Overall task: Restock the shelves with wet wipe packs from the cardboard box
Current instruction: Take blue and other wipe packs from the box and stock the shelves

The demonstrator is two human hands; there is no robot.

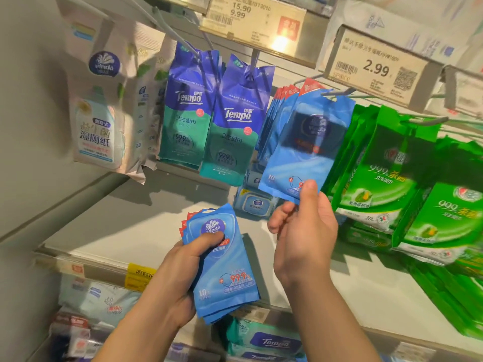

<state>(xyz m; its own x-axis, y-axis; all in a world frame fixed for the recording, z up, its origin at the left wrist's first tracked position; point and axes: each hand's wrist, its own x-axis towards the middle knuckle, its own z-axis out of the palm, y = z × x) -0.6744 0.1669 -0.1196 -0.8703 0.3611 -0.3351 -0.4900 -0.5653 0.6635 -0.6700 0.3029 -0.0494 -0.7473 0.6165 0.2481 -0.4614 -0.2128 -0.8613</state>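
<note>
Two hands; two Tempo packs; two price tags.

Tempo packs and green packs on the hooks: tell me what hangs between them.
In the head view, a row of blue Vinda packs hangs between the Tempo packs and the green packs; the right hand pinches the front pack.

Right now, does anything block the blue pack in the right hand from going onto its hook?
Nothing visible does. The right hand pinches the blue pack by its bottom edge; its top already meets the hook.
</note>
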